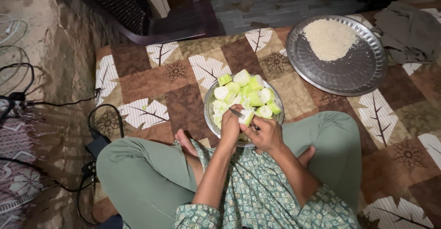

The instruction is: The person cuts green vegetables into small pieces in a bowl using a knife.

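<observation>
Two bare hands meet in the head view just over the near rim of the round steel bowl point(209, 114), which sits on a brown patchwork mat with leaf prints point(151, 79) in front of the seated person's crossed legs. The left hand point(229, 127) has its grip clamped on a pale green gourd chunk point(246, 117), fingers wrapped around its lower end. The right hand point(265, 134) has its grip closed on the handle of a small knife, whose thin steel blade point(235, 112) lies across the chunk's top.

Judging from this, the step in hand is slicing the held chunk over the bowl. The next move seems to call for a controlled draw of the blade toward the right thumb, with the left fingers kept clear of the edge so that the cut piece drops among the others.

The chunk's long axis runs roughly from the person out toward the bowl's centre, its cut white face pointing away. The blade lies crosswise, tip pointing to the bowl's left side.

Inside the bowl lies a heap of cut gourd pieces point(243, 91), green-skinned and white-fleshed. Beyond the bowl and to its right rests a wide steel platter point(363, 68) carrying a mound of white rice point(330, 38). Farther right of the bowl lies a crumpled grey cloth point(409, 31); far to its left trail black cables point(98, 139).
</observation>
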